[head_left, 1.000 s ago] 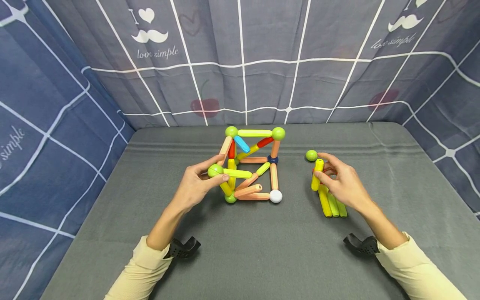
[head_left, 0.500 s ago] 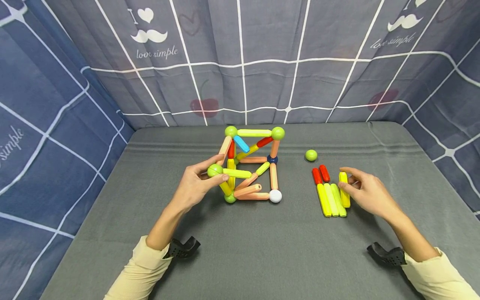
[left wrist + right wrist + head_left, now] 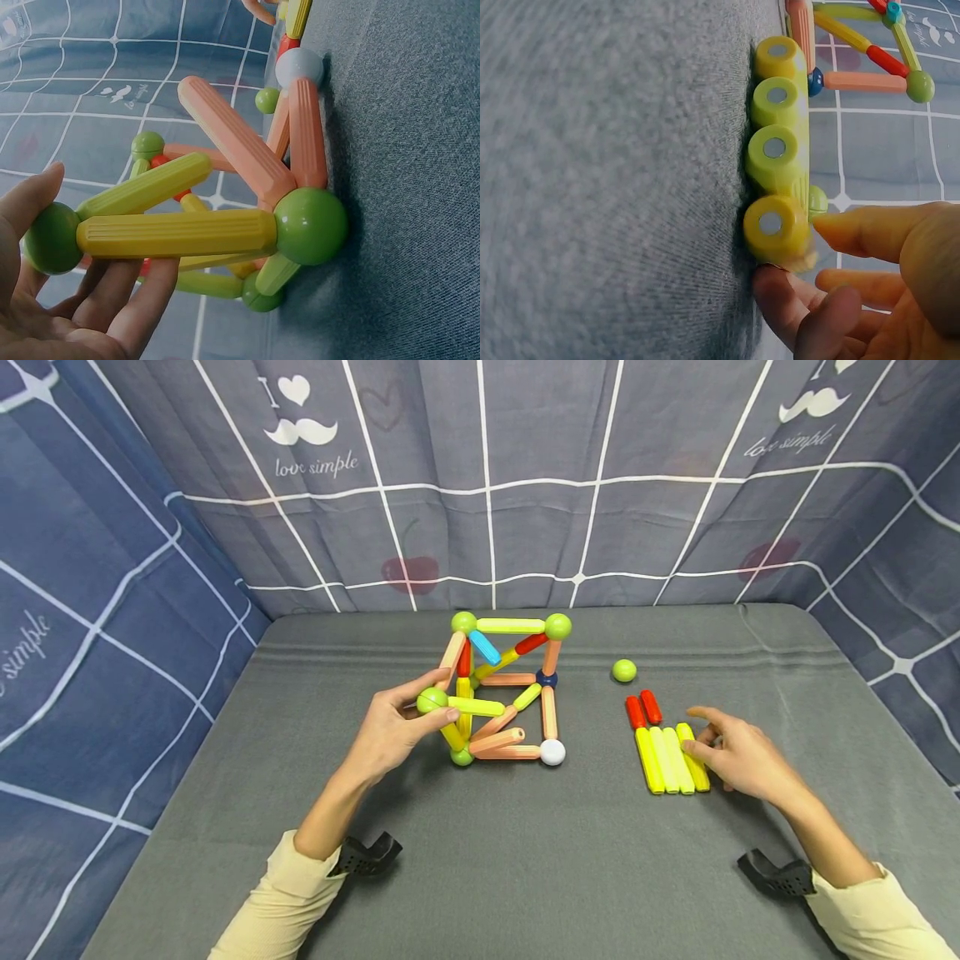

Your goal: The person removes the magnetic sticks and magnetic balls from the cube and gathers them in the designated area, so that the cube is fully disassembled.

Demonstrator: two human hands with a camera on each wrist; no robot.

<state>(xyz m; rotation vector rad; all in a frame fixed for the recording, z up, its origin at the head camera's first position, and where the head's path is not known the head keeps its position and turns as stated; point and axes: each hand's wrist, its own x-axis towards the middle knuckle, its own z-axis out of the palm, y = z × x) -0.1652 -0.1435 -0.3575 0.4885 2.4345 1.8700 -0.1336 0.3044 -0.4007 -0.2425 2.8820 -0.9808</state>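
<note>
My left hand point(image 3: 390, 731) pinches a green ball point(image 3: 432, 702) at the near left upper corner of a frame of magnetic rods and balls; the left wrist view shows the ball point(image 3: 54, 238) between thumb and fingers. From it a yellow rod point(image 3: 180, 234) runs to a lower green ball point(image 3: 311, 225). To the right, my right hand point(image 3: 742, 756) touches the rightmost yellow rod point(image 3: 695, 758) of a row lying on the cloth. In the right wrist view, its thumb and fingertips lie loosely beside that rod point(image 3: 776, 229).
Two short red rods point(image 3: 635, 712) lie behind the row, and a loose green ball point(image 3: 624, 671) sits farther back. A white ball point(image 3: 552, 752) forms the frame's near right lower corner. A patterned curtain point(image 3: 525, 535) stands behind the grey cloth point(image 3: 510, 860).
My right hand has moved right with the yellow rod and lowered it beside the row, its grip now loosened. My left hand has stayed on the green ball.
</note>
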